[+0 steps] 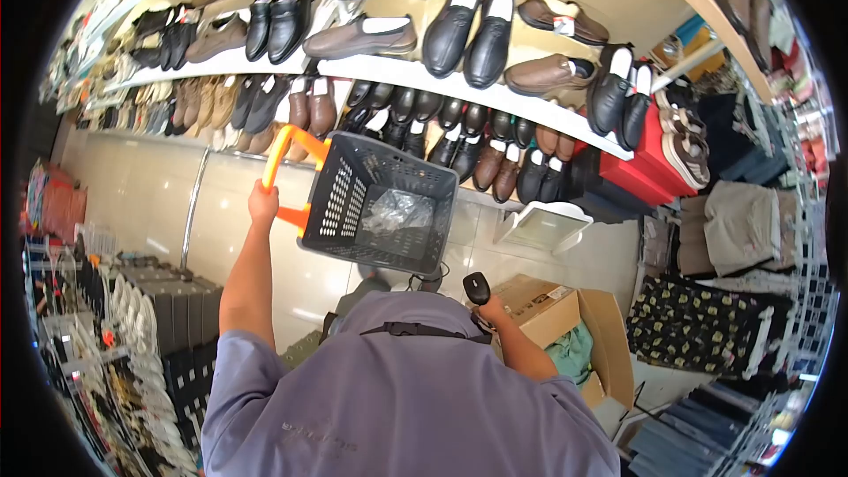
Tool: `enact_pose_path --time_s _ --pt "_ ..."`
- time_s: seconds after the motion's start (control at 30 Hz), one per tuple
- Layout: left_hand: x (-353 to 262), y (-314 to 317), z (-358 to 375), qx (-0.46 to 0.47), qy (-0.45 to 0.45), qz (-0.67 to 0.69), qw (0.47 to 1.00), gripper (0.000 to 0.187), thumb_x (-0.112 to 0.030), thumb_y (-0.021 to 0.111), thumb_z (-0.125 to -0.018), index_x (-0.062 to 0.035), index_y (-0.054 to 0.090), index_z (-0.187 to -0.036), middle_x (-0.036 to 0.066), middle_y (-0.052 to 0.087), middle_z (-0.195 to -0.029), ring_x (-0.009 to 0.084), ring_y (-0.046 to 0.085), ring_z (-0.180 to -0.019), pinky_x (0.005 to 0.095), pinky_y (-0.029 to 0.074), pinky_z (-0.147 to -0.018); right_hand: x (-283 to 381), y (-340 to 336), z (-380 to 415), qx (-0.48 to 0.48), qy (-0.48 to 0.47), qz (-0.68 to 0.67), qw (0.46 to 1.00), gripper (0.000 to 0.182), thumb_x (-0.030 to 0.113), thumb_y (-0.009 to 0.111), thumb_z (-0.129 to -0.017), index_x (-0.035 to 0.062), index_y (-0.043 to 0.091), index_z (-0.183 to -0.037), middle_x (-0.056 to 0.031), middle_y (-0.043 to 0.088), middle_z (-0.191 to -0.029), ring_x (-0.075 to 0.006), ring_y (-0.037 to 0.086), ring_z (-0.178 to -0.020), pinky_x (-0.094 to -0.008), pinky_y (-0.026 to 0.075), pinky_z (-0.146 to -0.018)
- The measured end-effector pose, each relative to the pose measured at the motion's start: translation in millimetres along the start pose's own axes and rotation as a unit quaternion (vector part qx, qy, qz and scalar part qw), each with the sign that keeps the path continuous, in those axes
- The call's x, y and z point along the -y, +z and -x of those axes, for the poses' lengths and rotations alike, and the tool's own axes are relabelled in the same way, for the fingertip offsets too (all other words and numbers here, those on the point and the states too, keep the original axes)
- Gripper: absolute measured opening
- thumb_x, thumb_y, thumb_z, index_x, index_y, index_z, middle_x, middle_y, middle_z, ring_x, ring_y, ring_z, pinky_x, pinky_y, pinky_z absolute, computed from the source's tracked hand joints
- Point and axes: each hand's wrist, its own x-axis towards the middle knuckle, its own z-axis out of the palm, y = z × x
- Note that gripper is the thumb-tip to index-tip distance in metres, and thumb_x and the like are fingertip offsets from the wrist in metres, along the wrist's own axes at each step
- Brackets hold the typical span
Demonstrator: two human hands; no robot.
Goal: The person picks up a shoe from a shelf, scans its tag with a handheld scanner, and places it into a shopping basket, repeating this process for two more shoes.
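Note:
My left hand (pixel 262 201) is closed round the orange handle (pixel 279 155) of a dark grey plastic shopping basket (pixel 322 243). The basket hangs tilted in front of me, its open top facing up toward the camera. Crumpled clear plastic (pixel 397 212) lies at its bottom. Lower and nearer my body, my right hand (pixel 493 307) grips a black handheld barcode scanner (pixel 477 286), whose rounded head points away from me. Part of the right hand's fingers is hidden behind the scanner.
Shelves of shoes (pixel 464 31) run across the front. On the floor at right stands an open cardboard box (pixel 539 309) with green fabric inside; a white-framed foot mirror (pixel 546 227) is beyond it. Folded clothes (pixel 707 322) line the right, racks of shoes (pixel 132 318) the left.

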Motion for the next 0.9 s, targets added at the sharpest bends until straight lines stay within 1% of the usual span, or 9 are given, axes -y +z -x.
enact_pose_path --time_s 0.13,0.17,0.2,0.23,0.27,0.33,0.53,0.7,0.9 --pt "-4.2 7.8 9.4 -0.043 0.017 0.012 0.999 0.026 -0.026 0.066 -0.082 -0.0072 0.059 -0.100 0.019 0.067 -0.087 0.0398 0.065 -0.084 0.0464 0.051 -0.075 16.0 7.6 7.1 -0.020 0.050 -0.086 0.995 0.051 0.020 0.083 -0.060 0.0022 0.066 -0.104 -0.0199 0.069 -0.098 -0.0332 0.067 -0.095 -0.0409 0.053 -0.081" --pt "-4.6 -0.9 11.3 -0.058 0.046 0.012 0.997 0.025 -0.025 0.066 -0.081 -0.0065 0.060 -0.097 0.019 0.067 -0.084 0.0406 0.064 -0.082 0.0467 0.051 -0.073 25.0 10.4 13.5 -0.033 0.062 -0.073 0.995 0.043 0.020 0.081 -0.060 0.0000 0.067 -0.095 -0.0191 0.069 -0.091 -0.0320 0.068 -0.089 -0.0402 0.053 -0.078" --pt "17.1 10.2 -2.5 -0.028 0.048 0.055 0.997 0.025 -0.027 0.067 -0.082 -0.0044 0.062 -0.091 0.019 0.066 -0.077 0.0376 0.066 -0.075 0.0455 0.051 -0.069 34.1 16.4 18.4 -0.044 0.074 -0.060 0.995 0.036 0.020 0.079 -0.061 -0.0022 0.067 -0.086 -0.0182 0.069 -0.084 -0.0308 0.068 -0.084 -0.0395 0.053 -0.075" --pt "18.5 7.0 0.3 0.017 0.031 0.113 0.993 0.029 -0.029 0.068 -0.081 -0.0012 0.063 -0.085 0.018 0.063 -0.068 0.0318 0.066 -0.068 0.0443 0.051 -0.067 37.5 28.0 18.8 -0.044 0.067 -0.055 0.995 0.036 0.020 0.079 -0.061 -0.0022 0.067 -0.086 -0.0182 0.069 -0.084 -0.0308 0.068 -0.084 -0.0395 0.053 -0.075" --pt "19.5 5.2 4.0 0.045 0.022 0.147 0.988 0.032 -0.030 0.068 -0.083 0.0008 0.062 -0.080 0.013 0.059 -0.059 0.0248 0.063 -0.055 0.0406 0.051 -0.056 40.9 39.3 19.5 -0.048 0.070 -0.059 0.995 0.035 0.020 0.078 -0.061 -0.0019 0.068 -0.086 -0.0190 0.069 -0.084 -0.0318 0.068 -0.085 -0.0399 0.053 -0.075" --pt "17.9 -0.6 23.9 0.088 0.006 0.261 0.961 0.033 -0.029 0.066 -0.087 0.0004 0.059 -0.074 0.005 0.054 -0.055 0.0157 0.056 -0.043 0.0307 0.047 -0.042 71.4 47.7 21.9 -0.047 0.072 -0.054 0.995 0.030 0.016 0.072 -0.066 -0.0006 0.068 -0.090 -0.0221 0.069 -0.090 -0.0362 0.067 -0.090 -0.0416 0.053 -0.078" --pt "25.1 -27.3 69.0 0.080 -0.067 0.309 0.945 0.032 -0.029 0.065 -0.088 -0.0003 0.058 -0.076 0.005 0.053 -0.055 0.0152 0.056 -0.044 0.0314 0.047 -0.044 137.7 66.6 16.5 -0.055 -0.016 0.016 0.998 0.036 0.012 0.068 -0.067 0.0026 0.066 -0.101 -0.0220 0.068 -0.100 -0.0373 0.064 -0.101 -0.0412 0.051 -0.086" --pt "59.6 -35.1 52.0 -0.008 -0.067 0.235 0.970 0.036 -0.031 0.066 -0.086 0.0023 0.061 -0.072 0.015 0.057 -0.057 0.0266 0.059 -0.051 0.0409 0.048 -0.056 172.0 73.6 1.1 -0.039 -0.060 0.102 0.992 0.041 0.016 0.072 -0.067 0.0048 0.067 -0.106 -0.0198 0.069 -0.099 -0.0349 0.066 -0.098 -0.0396 0.051 -0.086" --pt "94.4 -50.3 20.1 -0.040 -0.040 0.166 0.985 0.036 -0.033 0.068 -0.083 0.0016 0.063 -0.074 0.019 0.059 -0.061 0.0339 0.060 -0.057 0.0432 0.047 -0.058 229.8 85.6 6.2 0.015 -0.005 -0.026 1.000 0.049 0.019 0.081 -0.059 0.0031 0.067 -0.103 -0.0171 0.070 -0.099 -0.0309 0.066 -0.096 -0.0390 0.052 -0.084"
